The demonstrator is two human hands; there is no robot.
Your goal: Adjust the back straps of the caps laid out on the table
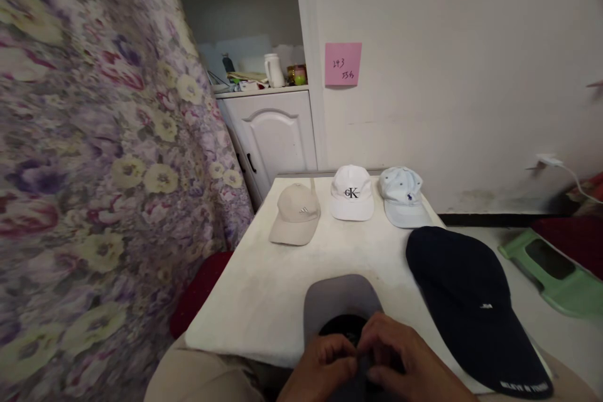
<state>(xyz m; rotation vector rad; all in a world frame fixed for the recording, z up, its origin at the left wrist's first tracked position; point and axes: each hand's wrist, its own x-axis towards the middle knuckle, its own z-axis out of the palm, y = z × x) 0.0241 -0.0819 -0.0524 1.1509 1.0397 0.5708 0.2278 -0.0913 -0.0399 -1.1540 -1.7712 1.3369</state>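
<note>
A grey baseball cap [342, 294] lies at the near edge of the white table, its brim pointing away from me and its dark inside showing. My left hand [325, 367] pinches the back of this cap from the left. From the right, my right hand [400, 355] grips the same part, fingertips close to those of the left. What exactly sits between the fingertips is partly hidden. Farther back stand a beige cap [296, 213], a white cap [352, 193] with black letters, and a light blue cap [404, 196]. A navy cap [461, 301] lies on the right side.
The caps rest on a white-covered table [254, 295]. A floral curtain [108, 169] hangs at the left, and a white cabinet [277, 132] stands behind. On the right is a green stool [556, 270]. A pink note [343, 64] is stuck to the wall.
</note>
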